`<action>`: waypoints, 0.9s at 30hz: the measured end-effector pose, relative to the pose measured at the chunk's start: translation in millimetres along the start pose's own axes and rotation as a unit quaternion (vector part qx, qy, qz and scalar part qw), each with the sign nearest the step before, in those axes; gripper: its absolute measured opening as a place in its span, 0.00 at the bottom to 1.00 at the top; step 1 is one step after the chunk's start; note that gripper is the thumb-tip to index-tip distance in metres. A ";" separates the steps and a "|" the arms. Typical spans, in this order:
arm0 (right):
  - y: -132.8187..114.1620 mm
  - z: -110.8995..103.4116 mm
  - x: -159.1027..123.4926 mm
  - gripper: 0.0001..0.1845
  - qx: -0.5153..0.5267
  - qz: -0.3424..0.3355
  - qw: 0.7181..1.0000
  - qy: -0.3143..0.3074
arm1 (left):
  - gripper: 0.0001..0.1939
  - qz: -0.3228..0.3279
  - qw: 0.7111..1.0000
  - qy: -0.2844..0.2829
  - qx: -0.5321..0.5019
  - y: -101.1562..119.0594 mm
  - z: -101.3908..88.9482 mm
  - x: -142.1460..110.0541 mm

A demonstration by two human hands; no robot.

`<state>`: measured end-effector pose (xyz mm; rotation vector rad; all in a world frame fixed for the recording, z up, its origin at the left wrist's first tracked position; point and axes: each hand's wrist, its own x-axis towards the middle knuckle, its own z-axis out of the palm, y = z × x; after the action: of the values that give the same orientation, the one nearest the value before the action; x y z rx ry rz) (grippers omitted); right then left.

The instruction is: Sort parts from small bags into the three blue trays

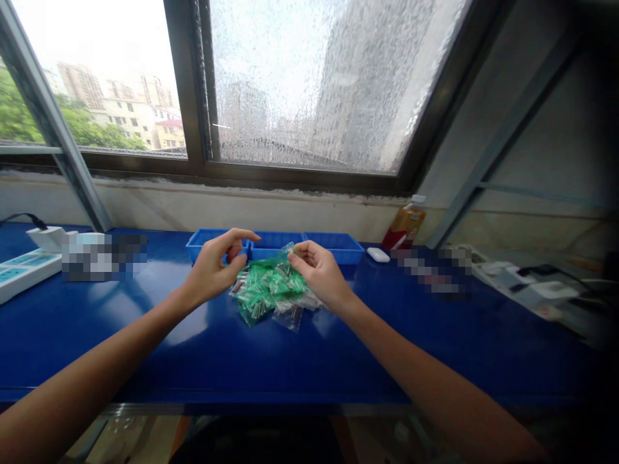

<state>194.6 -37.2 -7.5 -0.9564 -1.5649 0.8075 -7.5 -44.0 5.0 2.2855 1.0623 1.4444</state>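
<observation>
- Head view, our left hand [215, 267]: fingers released, index stretched out and bent over, thumb parted from it; it's up by the left edge of the bag pile.
- Our right hand [316, 270]: thumb and index pinch a bit of clear plastic film [289, 249] at the top of the pile; we can't tell which bag it belongs to.
- Bag pile [271, 283]: between our two hands and a little nearer us than the fingertips, on the blue table [290, 367]. Mostly green see-through bags, small metal-looking pieces inside; exact kind too small to tell.
- Clear bag [289, 317]: near edge of the pile, below the right fingers.
- Row of blue bins [333, 241]: just beyond the fingers of both hands, three sections side by side. Left hand overlaps the left section; we can't tell if they touch.
- White case [378, 255]: right of the right fingers, near the bins' end.
- Bottle [407, 222]: farther right and beyond those fingers, white cap, amber contents, upright but leaning in our view.
- White power strip [29, 270]: well left of the left fingers, plug in it.
- Window [309, 84]: beyond and above all the fingers, right pane textured.
</observation>
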 end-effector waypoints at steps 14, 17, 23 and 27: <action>-5.1 6.6 -18.9 0.07 -0.280 -0.351 0.892 0.061 | 0.08 -0.172 0.921 -0.101 -0.334 3.8 26.6 -10.1; -1.9 5.9 -17.8 0.09 -0.320 -0.352 0.879 0.034 | 0.15 -0.199 0.913 -0.091 -0.344 6.5 27.2 -9.7; -3.9 7.5 -19.9 0.08 -0.328 -0.332 0.884 -0.040 | 0.07 -0.209 0.938 -0.062 -0.267 6.5 28.1 -5.8; -8.5 11.3 -18.5 0.13 -0.169 -0.150 0.972 -0.068 | 0.02 -0.063 0.995 -0.014 -0.081 0.6 23.2 -5.8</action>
<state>183.9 -57.7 -10.2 -0.8866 -1.9528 0.4071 11.2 -44.3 -9.9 2.0808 1.0218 1.3911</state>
